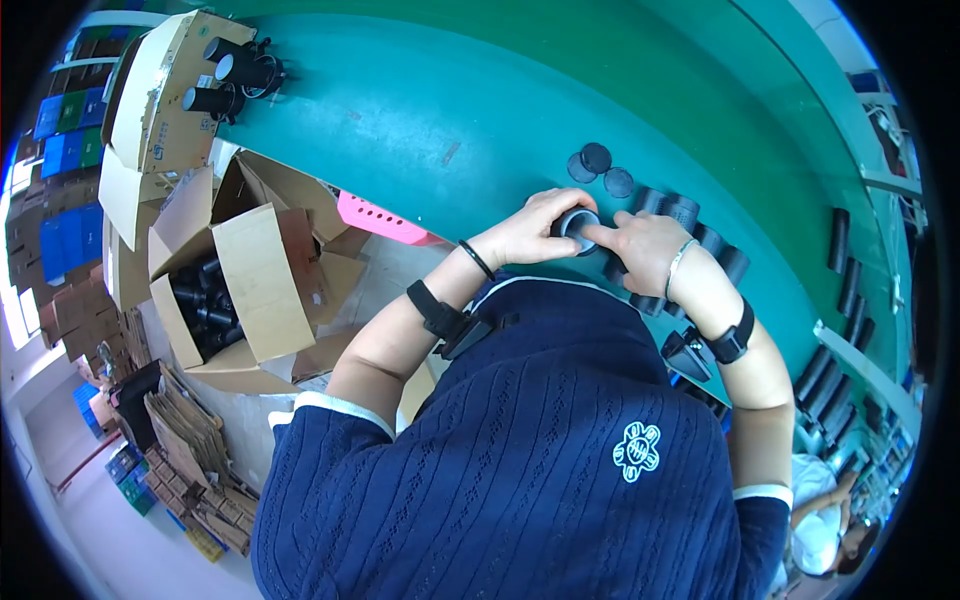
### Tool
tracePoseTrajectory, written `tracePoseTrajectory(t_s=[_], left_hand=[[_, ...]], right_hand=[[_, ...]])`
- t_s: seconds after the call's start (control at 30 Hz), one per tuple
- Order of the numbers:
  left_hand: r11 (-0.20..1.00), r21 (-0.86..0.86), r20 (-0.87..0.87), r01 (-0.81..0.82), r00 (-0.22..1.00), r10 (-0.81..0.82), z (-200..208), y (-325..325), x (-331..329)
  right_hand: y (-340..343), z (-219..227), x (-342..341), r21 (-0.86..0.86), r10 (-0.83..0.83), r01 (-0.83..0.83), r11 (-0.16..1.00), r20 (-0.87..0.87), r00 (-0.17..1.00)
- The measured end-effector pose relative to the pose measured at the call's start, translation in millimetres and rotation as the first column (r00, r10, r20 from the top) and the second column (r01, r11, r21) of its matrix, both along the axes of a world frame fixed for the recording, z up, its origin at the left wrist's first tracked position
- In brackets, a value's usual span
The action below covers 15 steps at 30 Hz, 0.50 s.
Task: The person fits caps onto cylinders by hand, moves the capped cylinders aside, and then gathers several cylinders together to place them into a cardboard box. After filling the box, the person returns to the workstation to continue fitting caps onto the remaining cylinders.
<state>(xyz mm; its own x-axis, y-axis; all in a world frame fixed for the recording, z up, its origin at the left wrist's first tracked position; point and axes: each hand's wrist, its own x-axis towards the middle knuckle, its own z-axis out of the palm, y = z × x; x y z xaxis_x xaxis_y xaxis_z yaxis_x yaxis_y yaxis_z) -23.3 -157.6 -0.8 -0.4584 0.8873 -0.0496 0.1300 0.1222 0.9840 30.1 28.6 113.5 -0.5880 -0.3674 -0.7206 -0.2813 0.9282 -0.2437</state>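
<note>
A short, hollow black tube (577, 222) is held at the table's near edge, its open end facing up and its inside pale grey. My left hand (522, 230) is closed round its left side, thumb across the near rim. From the other side my right hand (648, 252) grips it, index finger stretched into the opening; the remaining fingers are partly hidden. Just beyond my hands lie several flat, round black caps (596, 157), some overlapping. Several black cylinders (682, 209) lie on their sides by my right hand, partly covered by it.
The green table (400, 120) carries black cylindrical parts (250, 72) at far left, beside a carton (165, 95). An open cardboard box (265, 285) of black parts stands left, near a pink perforated bin (385, 218). More black tubes (825, 380) line the right; another person (815, 515) sits beyond.
</note>
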Motion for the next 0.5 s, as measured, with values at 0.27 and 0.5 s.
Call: tracePoseTrajectory(t_s=[0.27, 0.5], left_hand=[[1.000, -0.004, 0.002, -0.007, 1.000, 0.007, -1, 0, -1], [0.999, -0.026, 0.059, 0.033, 0.998, -0.031, 1, 4, -4]], right_hand=[[-3, 0, -5, 0.082, 0.093, -0.089, 0.993, -0.044, 0.995], [6, -5, -6, 0.065, 0.044, -0.045, 0.997, 0.010, 0.999]])
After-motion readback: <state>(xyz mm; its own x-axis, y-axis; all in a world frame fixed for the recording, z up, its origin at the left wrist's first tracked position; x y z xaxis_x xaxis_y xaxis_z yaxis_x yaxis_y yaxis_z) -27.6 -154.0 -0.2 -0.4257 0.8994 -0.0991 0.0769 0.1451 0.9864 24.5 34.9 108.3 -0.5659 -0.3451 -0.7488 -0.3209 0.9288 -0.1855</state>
